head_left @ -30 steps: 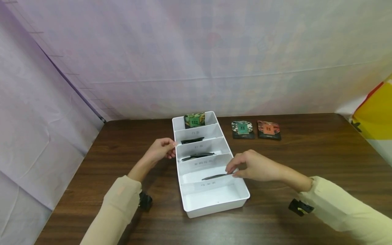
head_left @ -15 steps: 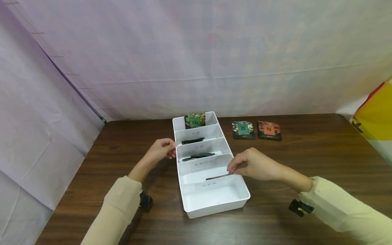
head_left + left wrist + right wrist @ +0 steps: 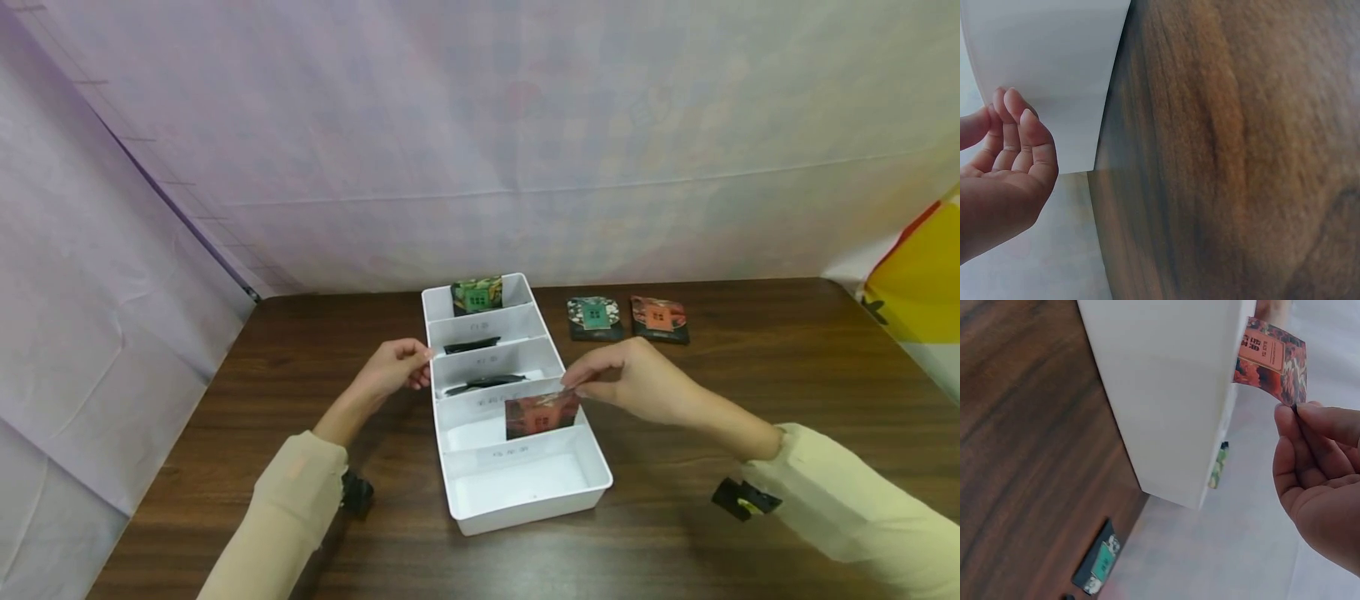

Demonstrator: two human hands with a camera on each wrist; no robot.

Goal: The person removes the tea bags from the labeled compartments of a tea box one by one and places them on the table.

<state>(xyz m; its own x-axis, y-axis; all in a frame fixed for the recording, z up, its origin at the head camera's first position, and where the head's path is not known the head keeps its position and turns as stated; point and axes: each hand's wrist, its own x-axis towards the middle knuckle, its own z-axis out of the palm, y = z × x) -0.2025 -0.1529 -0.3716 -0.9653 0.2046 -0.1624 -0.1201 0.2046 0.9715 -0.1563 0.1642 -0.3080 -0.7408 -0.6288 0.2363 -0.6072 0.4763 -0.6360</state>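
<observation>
A white divided box (image 3: 536,507) stands lengthwise on the table, its compartments marked with faint writing. My right hand (image 3: 637,385) pinches one corner of a red tea sachet (image 3: 542,414), held upright at the second compartment from the near end. "Black tea" is legible on that sachet in the right wrist view, where thumb and fingertips meet at its corner. My left hand (image 3: 396,365) grips the box's left rim between thumb and fingers, also seen in the left wrist view. Green (image 3: 478,295) and dark sachets (image 3: 486,382) stand in the farther compartments.
Right of the box's far end, a green-labelled sachet (image 3: 595,318) and an orange-labelled sachet (image 3: 659,318) lie on the brown wooden table (image 3: 787,358). A pale curtain (image 3: 480,150) hangs along the back edge. Yellow cloth (image 3: 918,283) shows at the far right.
My right hand has risen and moved slightly away from me, lifting the red sachet so its printed face now shows. My left hand and the box have stayed put.
</observation>
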